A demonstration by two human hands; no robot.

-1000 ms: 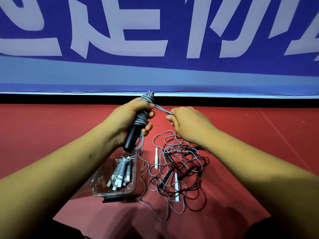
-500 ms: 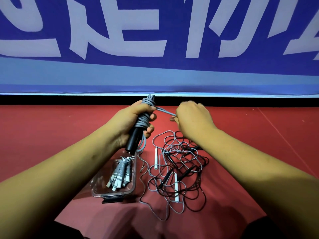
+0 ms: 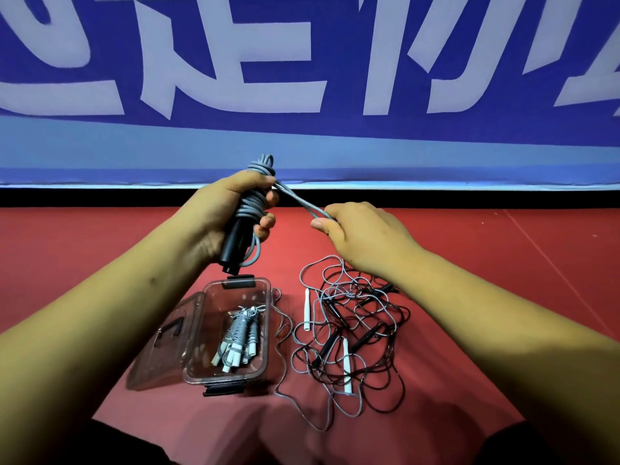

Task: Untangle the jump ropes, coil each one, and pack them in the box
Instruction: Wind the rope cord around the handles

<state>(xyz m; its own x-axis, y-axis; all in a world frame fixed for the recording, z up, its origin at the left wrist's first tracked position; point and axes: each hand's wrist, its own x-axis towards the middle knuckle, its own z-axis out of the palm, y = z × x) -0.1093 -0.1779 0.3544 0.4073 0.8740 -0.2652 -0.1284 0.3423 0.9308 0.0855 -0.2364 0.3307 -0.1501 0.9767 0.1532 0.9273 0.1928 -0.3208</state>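
Coiling a rope: our left hand (image 3: 218,219) grips the bundle (image 3: 260,167) above the box (image 3: 267,330), our right hand (image 3: 365,233) pinches its loop (image 3: 298,203). Next, probably, tuck it and pack; the tangle (image 3: 352,337) lies alongside.

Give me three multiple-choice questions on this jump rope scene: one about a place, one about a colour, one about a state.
1. Where is the tangle of ropes relative to the box?
A. inside it
B. to its right, on the floor
C. on top of it

2. What colour is the handle end sticking out of the rope bundle under the left hand?
A. white
B. red
C. black

3. In what state is the box?
A. open
B. latched shut
C. upside down

Answers:
1 B: the tangle lies on the red floor beside the box.
2 C: the handle end shows black below the grey coils.
3 A: the lid lies swung aside, so the inside shows.
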